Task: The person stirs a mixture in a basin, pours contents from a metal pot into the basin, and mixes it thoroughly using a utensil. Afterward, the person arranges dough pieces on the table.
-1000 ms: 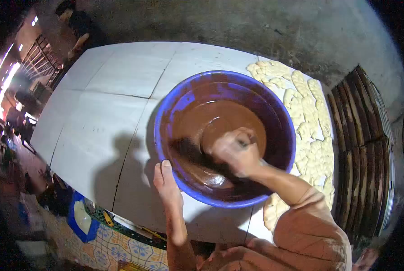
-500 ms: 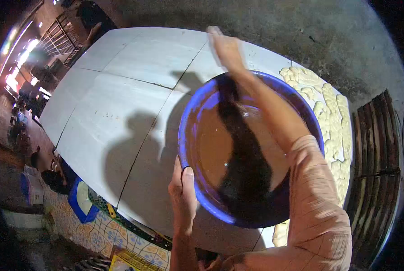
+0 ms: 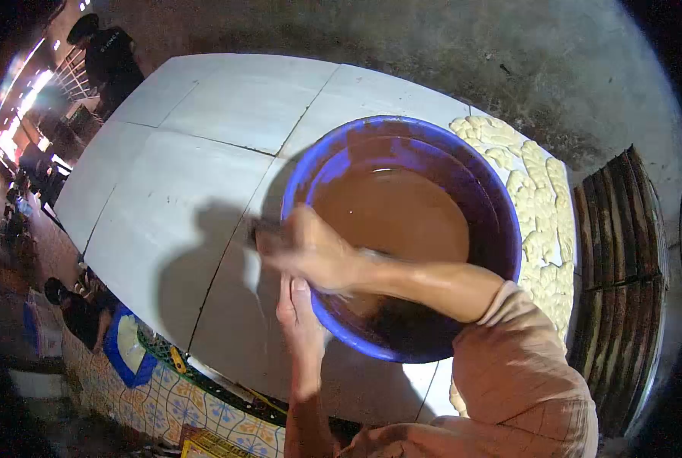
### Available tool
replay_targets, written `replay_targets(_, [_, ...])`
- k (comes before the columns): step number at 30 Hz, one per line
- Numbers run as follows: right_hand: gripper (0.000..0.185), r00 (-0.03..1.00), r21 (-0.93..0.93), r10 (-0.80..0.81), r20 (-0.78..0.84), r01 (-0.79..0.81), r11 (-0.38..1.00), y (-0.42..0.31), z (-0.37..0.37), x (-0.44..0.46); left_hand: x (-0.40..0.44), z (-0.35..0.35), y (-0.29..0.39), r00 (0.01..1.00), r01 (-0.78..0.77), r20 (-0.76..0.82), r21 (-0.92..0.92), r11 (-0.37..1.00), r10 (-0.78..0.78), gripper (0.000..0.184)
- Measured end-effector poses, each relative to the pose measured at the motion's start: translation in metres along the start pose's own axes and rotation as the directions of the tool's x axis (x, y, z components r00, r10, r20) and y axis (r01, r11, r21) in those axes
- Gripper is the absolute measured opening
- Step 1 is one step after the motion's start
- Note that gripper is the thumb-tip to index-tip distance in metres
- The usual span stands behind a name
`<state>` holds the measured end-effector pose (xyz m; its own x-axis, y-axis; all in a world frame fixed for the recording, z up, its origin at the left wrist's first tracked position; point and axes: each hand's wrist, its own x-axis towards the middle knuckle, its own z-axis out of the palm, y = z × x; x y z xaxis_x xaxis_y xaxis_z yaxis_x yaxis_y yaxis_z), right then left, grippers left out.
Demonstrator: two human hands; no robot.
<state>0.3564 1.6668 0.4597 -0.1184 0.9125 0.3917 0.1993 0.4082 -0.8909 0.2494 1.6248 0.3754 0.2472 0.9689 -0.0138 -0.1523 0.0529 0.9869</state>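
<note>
A large blue plastic basin (image 3: 509, 221) stands on the white tabletop, with brown liquid (image 3: 402, 214) inside it. My left hand (image 3: 301, 309) grips the near-left rim, its thumb lying over the edge. Across the basin reaches my right forearm; my right hand (image 3: 299, 248) is at the left rim, just above my left hand. Motion smears its fingers, so I cannot make out whether they hold anything. Right of the basin lie many pale twisted dough pieces (image 3: 543, 221) on the table.
The white table (image 3: 180, 183) stretches off to the left, crossed by dark seams. Dark ridged trays (image 3: 619, 282) stand at the right. Two people, one at the far left (image 3: 112, 61) and one lower left (image 3: 85, 313), are near the table. A blue container (image 3: 127, 355) and a yellow crate (image 3: 222, 445) sit below.
My right hand has swung from beyond the basin's far rim to its left rim, beside my left hand. My left hand keeps its hold. The view has shifted slightly.
</note>
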Motion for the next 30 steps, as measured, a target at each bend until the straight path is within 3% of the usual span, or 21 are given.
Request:
replay_targets(1, [0.044, 0.988, -0.001, 0.128, -0.091, -0.128, 0.992, 0.006, -0.007, 0.014, -0.001, 0.006, 0.003, 1.000, 0.011, -0.001, -0.059, 0.998, -0.011, 0.040])
replay_targets(3, [0.040, 0.955, -0.149, -0.022, -0.296, -0.024, 0.989, 0.028, -0.028, 0.053, -0.002, 0.009, 0.003, 0.999, 0.036, -0.005, -0.170, 0.985, -0.038, 0.044])
replay_targets(5, [0.059, 0.860, -0.148, -0.048, -0.509, -0.032, 0.988, 0.049, -0.052, 0.091, 0.002, -0.003, -0.009, 0.999, 0.033, 0.009, -0.072, 0.997, -0.032, 0.047])
replay_targets(7, [0.061, 0.786, -0.372, -0.176, -0.592, -0.073, 0.925, 0.070, -0.092, 0.111, 0.003, -0.002, -0.011, 0.999, 0.033, 0.006, -0.020, 0.999, -0.033, 0.046])
replay_targets(8, [0.061, 0.732, -0.341, -0.163, -0.662, -0.101, 0.934, 0.080, -0.114, 0.118, 0.004, 0.001, -0.013, 1.000, -0.001, -0.012, -0.089, 0.996, 0.000, 0.044])
replay_targets(9, [0.062, 0.669, -0.306, -0.146, -0.729, -0.128, 0.943, 0.087, -0.133, 0.120, 0.005, 0.002, -0.007, 1.000, -0.016, 0.007, -0.033, 0.999, 0.016, 0.044])
replay_targets(11, [0.065, 0.592, -0.523, -0.384, -0.709, -0.077, 0.849, 0.083, -0.167, 0.103, 0.005, 0.002, 0.014, 0.998, -0.045, 0.050, 0.077, 0.996, 0.041, 0.043])
replay_targets(12, [0.064, 0.580, -0.542, -0.389, -0.716, -0.111, 0.833, 0.088, -0.190, 0.089, 0.008, -0.002, 0.003, 0.995, -0.090, 0.061, 0.183, 0.979, 0.080, 0.043])
replay_targets(15, [0.062, 0.557, -0.562, -0.335, -0.760, -0.305, 0.768, 0.068, -0.252, 0.018, 0.007, 0.003, -0.027, 0.989, -0.137, -0.040, 0.107, 0.985, 0.142, 0.042])
replay_targets(16, [0.060, 0.523, -0.519, -0.311, -0.794, -0.315, 0.795, 0.065, -0.270, -0.006, 0.011, 0.001, -0.050, 0.983, -0.115, -0.135, 0.100, 0.988, 0.128, 0.042])
replay_targets(17, [0.058, 0.489, -0.475, -0.286, -0.824, -0.320, 0.820, 0.058, -0.283, -0.028, 0.007, 0.008, -0.041, 0.982, -0.147, -0.101, 0.134, 0.980, 0.161, 0.041])
replay_targets(18, [0.056, 0.526, -0.663, -0.455, -0.718, -0.319, 0.677, 0.049, -0.290, -0.055, 0.003, 0.013, -0.028, 0.979, -0.179, -0.068, 0.170, 0.969, 0.193, 0.039])
replay_targets(20, [0.054, 0.538, -0.771, -0.552, -0.637, -0.425, 0.475, 0.023, -0.283, -0.110, -0.001, 0.023, -0.008, 0.978, -0.176, -0.065, 0.259, 0.950, 0.199, 0.037])
replay_targets(21, [0.053, 0.501, -0.717, -0.516, -0.695, -0.536, 0.445, 0.011, -0.276, -0.136, -0.002, 0.026, -0.009, 0.972, -0.205, -0.066, 0.226, 0.952, 0.225, 0.037])
replay_targets(22, [0.044, 0.408, -0.430, -0.271, -0.872, -0.370, 0.823, -0.005, -0.262, -0.168, -0.003, 0.027, -0.012, 0.965, -0.236, -0.071, 0.191, 0.953, 0.253, 0.037])
replay_targets(23, [0.035, 0.388, -0.016, 0.039, -0.921, -0.138, 0.990, -0.021, -0.240, -0.199, -0.005, 0.029, -0.014, 0.957, -0.265, -0.081, 0.156, 0.952, 0.279, 0.037])
replay_targets(24, [0.042, 0.302, 0.028, 0.047, -0.952, -0.065, 0.997, -0.038, -0.206, -0.217, -0.008, 0.030, -0.010, 0.970, -0.220, -0.077, 0.116, 0.969, 0.229, 0.038])
replay_targets(25, [0.050, 0.372, 0.032, 0.030, -0.928, 0.001, 0.999, -0.044, -0.181, -0.230, -0.001, 0.028, -0.013, 0.972, -0.212, -0.078, 0.126, 0.969, 0.223, 0.039])
replay_targets(27, [0.061, 0.364, -0.133, -0.114, -0.924, -0.027, 0.991, -0.058, -0.126, -0.241, 0.004, 0.027, -0.018, 0.969, -0.219, -0.080, 0.157, 0.963, 0.233, 0.041])
replay_targets(29, [0.064, 0.535, -0.174, -0.103, -0.838, -0.085, 0.981, -0.055, -0.084, -0.243, 0.008, 0.021, -0.022, 0.979, -0.199, -0.043, 0.059, 0.978, 0.202, 0.042])
replay_targets(30, [0.065, 0.535, -0.026, 0.042, -0.844, -0.118, 0.993, -0.052, -0.073, -0.229, 0.008, 0.022, -0.020, 0.983, -0.178, -0.031, 0.025, 0.984, 0.178, 0.042])
